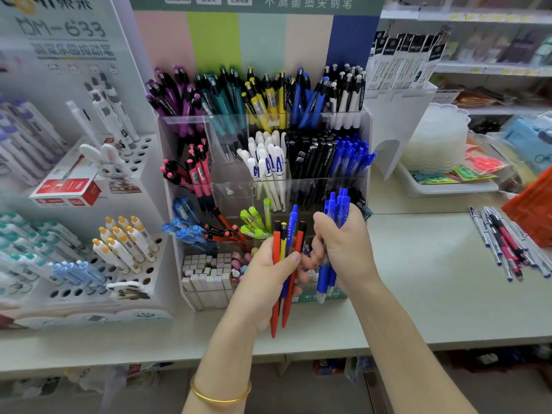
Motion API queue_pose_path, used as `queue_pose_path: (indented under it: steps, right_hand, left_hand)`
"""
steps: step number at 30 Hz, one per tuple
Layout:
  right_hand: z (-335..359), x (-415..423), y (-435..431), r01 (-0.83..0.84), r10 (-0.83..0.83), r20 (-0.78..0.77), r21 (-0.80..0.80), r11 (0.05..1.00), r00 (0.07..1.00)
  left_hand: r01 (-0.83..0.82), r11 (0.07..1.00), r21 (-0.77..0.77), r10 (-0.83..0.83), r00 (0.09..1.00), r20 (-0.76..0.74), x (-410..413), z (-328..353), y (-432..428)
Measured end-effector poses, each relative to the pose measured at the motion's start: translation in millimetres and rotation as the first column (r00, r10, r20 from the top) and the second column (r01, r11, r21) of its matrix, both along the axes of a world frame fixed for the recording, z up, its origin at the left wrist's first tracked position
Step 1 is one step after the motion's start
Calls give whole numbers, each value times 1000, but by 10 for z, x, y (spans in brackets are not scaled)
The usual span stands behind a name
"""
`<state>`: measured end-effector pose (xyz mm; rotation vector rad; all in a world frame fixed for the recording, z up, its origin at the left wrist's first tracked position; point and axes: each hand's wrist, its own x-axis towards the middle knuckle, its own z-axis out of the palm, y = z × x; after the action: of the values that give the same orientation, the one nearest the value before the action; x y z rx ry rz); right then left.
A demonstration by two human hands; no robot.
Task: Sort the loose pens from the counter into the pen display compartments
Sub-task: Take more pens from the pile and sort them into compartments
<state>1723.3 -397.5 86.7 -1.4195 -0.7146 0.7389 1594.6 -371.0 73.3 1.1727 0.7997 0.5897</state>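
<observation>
Counter (433,279) surface runs pale and wide beneath everything, and straight ahead on it stands the tiered clear pen display (368,135), its compartments packed by colour: purple, teal, yellow, blue and white along the back, white, black and blue in the middle tier. Well off to the right, beside an orange crate (534,213), a pile of loose pens (504,246) lies on the counter, not yet sorted. Both hands are raised in front of the display's lower tiers. The right hand (346,246) is curled round a bundle of blue pens (337,204), held upright with their tops up. The left hand (265,282) grips a mixed bunch (276,249) of orange-red barrels, one yellow and one blue, pinned under the thumb. The step in hand looks like sorting by colour in the hands, blues on the right and the rest on the left. Next, the blue bundle probably wants lifting up to the matching blue pens (352,156) in the middle tier. That slot is crowded, so they should go in together, tips down.
</observation>
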Motion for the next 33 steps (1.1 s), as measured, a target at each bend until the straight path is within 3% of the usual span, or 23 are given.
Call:
queue_pose_path:
  steps: [6, 9, 13, 16, 19, 24, 27, 33]
  right_hand:
    - [45, 38, -22, -189, 179, -123, -81, 979, 976]
    - [79, 76, -47, -235, 223, -109, -110, 966, 969]
    - [106, 93, -27, -147, 146, -25, -78, 986, 989]
    - [140, 183, -5, -2, 3, -76, 20, 1000, 997]
    - [192, 266, 13, 55, -51, -68, 54, 997, 996]
    - [201, 240, 76, 183, -148, -220, 150, 972, 964]
    - [215, 257, 85, 216, -138, -329, 215, 952, 934]
    - [233, 238, 134, 85, 30, -411, 258, 962, 911]
  left_hand:
    - [133, 991, 16, -133, 991, 0, -100, 68, 59]
    - [189, 981, 35, -188, 981, -39, -109, 101, 84]
    - [232, 973, 16, -230, 970, -76, -111, 118, 134]
    - [274, 962, -6, -273, 953, -136, -137, 86, 154]
    - [249, 967, -57, -253, 963, -90, -146, 66, 167]
    - [263, 959, -108, -271, 960, -65, -124, 78, 210]
    - [226, 964, -138, -237, 969, -72, -138, 89, 226]
    - [144, 974, -173, -141, 990, 31, -136, 185, 299]
